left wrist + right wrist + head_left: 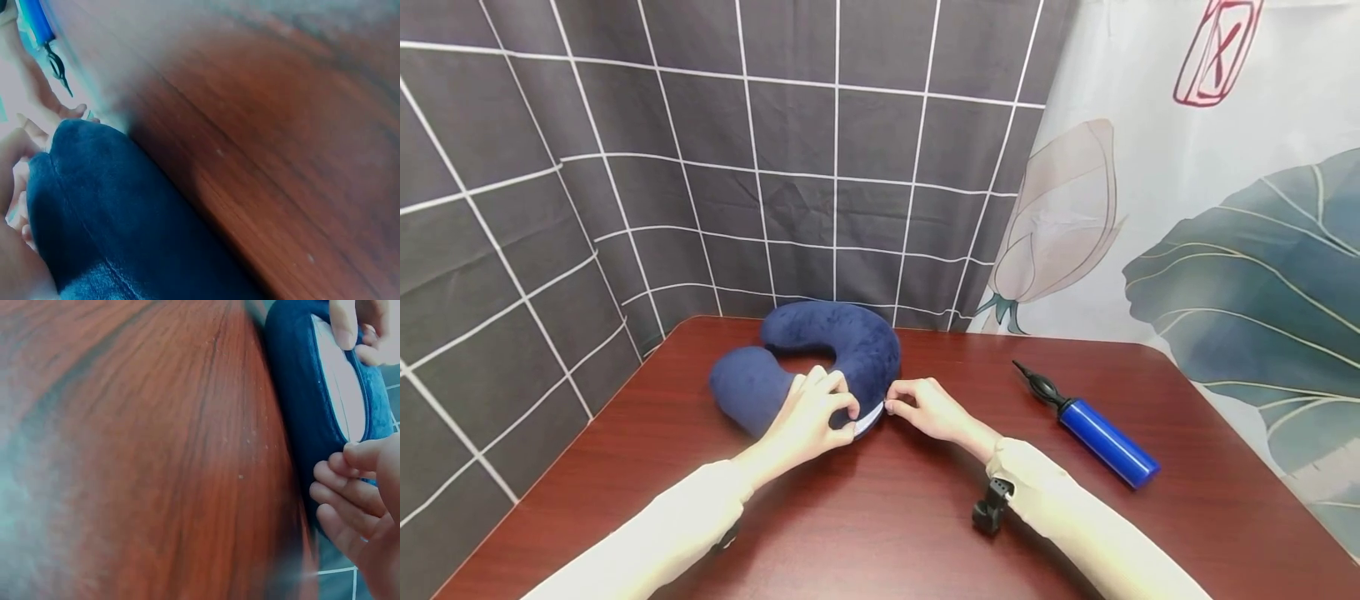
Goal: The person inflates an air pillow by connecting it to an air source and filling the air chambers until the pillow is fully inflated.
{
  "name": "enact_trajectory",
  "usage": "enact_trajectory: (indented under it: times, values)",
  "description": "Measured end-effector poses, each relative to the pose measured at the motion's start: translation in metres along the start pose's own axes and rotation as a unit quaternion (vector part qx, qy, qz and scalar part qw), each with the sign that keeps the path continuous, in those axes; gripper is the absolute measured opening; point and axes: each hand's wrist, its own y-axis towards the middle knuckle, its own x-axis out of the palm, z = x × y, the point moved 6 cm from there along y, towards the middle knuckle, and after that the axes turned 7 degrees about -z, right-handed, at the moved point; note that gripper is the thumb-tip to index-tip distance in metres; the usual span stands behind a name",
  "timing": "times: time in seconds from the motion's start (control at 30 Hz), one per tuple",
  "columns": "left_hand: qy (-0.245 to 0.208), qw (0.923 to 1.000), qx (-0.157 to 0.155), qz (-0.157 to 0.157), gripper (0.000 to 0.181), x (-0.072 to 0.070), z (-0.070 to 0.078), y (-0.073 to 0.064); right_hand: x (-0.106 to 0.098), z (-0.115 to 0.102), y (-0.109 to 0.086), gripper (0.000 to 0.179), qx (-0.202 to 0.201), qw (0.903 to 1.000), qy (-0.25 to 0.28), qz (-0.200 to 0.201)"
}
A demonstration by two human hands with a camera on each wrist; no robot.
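A dark blue U-shaped neck pillow [868,350] lies on the table with its opening facing left. Its zipper is partly undone, and a white inner [340,384] shows through the slit. At the near side of the pillow, my left hand [811,412] grips the cover beside the slit. My right hand [928,408] pinches the zipper [347,442] at the other end of the slit, thumb against index finger. The pull itself is hidden by the fingertips. In the left wrist view the plush cover [119,194] fills the lower left.
A blue hand pump [1108,442] with a black nozzle lies on the right of the reddish-brown wooden table [865,517]. A dark grey gridded curtain [790,133] hangs behind and to the left. A white floral curtain [1150,183] hangs at the right.
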Motion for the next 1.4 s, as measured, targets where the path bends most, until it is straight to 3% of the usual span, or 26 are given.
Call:
enact_trajectory:
  times: [0.4, 0.9, 1.17, 1.27, 1.4]
  values:
    - [-0.032, 0.9985, -0.039, -0.022, 0.016, 0.008, -0.004, 0.000, 0.006, -0.003, -0.002, 0.012, -0.023, 0.9957, 0.083, -0.034]
    - [-0.064, 0.9961, -0.043, -0.043, 0.017, 0.007, -0.006, 0.004, 0.010, -0.029, -0.009, 0.011, -0.066, 0.9972, -0.008, -0.035]
    - [-0.088, 0.9937, -0.025, -0.066, 0.016, 0.001, -0.004, 0.010, 0.005, -0.016, -0.004, 0.011, -0.026, 0.9993, -0.015, -0.021]
    - [-0.075, 0.9958, -0.010, -0.051, 0.019, -0.003, -0.003, 0.007, 0.004, -0.016, -0.004, 0.009, -0.018, 0.9994, -0.030, -0.002]
    - [-0.014, 0.9998, 0.002, -0.015, 0.028, -0.007, 0.002, -0.002, 0.001, -0.019, -0.005, 0.005, -0.019, 0.9980, -0.056, 0.023]
